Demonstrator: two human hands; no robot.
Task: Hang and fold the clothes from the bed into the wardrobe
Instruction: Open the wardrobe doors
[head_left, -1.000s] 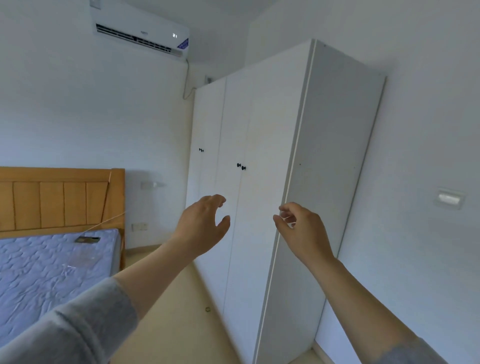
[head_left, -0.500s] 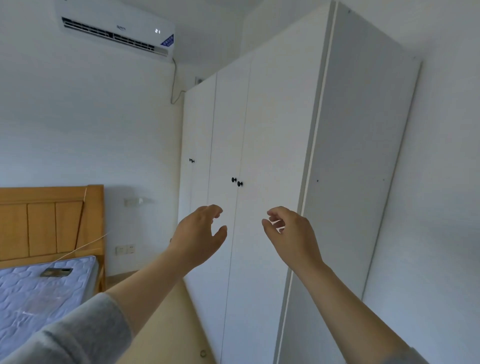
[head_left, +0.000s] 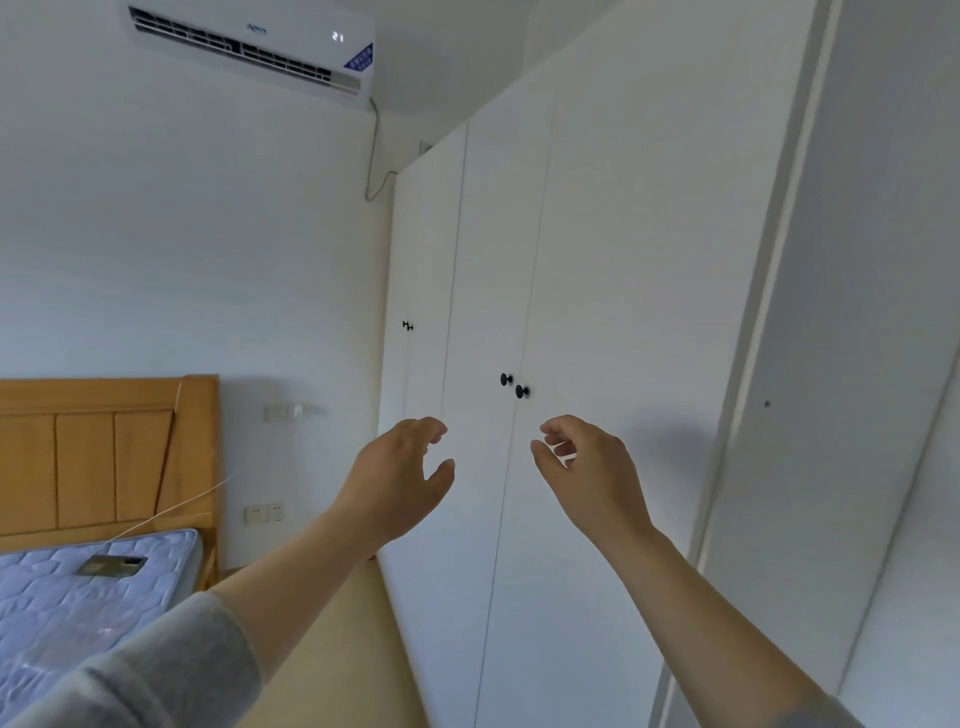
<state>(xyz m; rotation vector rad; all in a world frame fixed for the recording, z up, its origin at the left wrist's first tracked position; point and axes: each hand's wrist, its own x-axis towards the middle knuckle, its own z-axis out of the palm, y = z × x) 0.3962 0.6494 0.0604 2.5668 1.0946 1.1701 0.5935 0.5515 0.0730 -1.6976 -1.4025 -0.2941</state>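
White flat doors front the wardrobe (head_left: 623, 234), which fills the right half of the view and runs away along the wall toward the far corner; all the doors that show are closed. A pair of black round knobs (head_left: 522, 392) sits either side of the seam between the two nearest doors, and a second, smaller-looking pair of knobs (head_left: 408, 326) marks the farther doors. Both hands are raised in front of the near doors, just below the black round knobs and touching nothing. The left hand (head_left: 395, 480) shows its back to the camera, its fingers (head_left: 428, 427) loosely curled and its thumb spread away from them, holding nothing. The right hand (head_left: 597, 478) mirrors it on the other side of the door seam, fingers (head_left: 556, 428) bent in a loose hook with a gap to the thumb, also empty. The two hands are apart, with bare door between them. A grey sleeve (head_left: 156, 670) is pushed up the left forearm. The bed (head_left: 197, 457) stands at the lower left, well apart from the hands, with a wooden headboard and a pale blue quilted mattress (head_left: 62, 608) that bears a small dark label (head_left: 111, 565). An air conditioner (head_left: 249, 47) hangs high on the far wall, its cable (head_left: 371, 156) dropping toward the wardrobe's far end.
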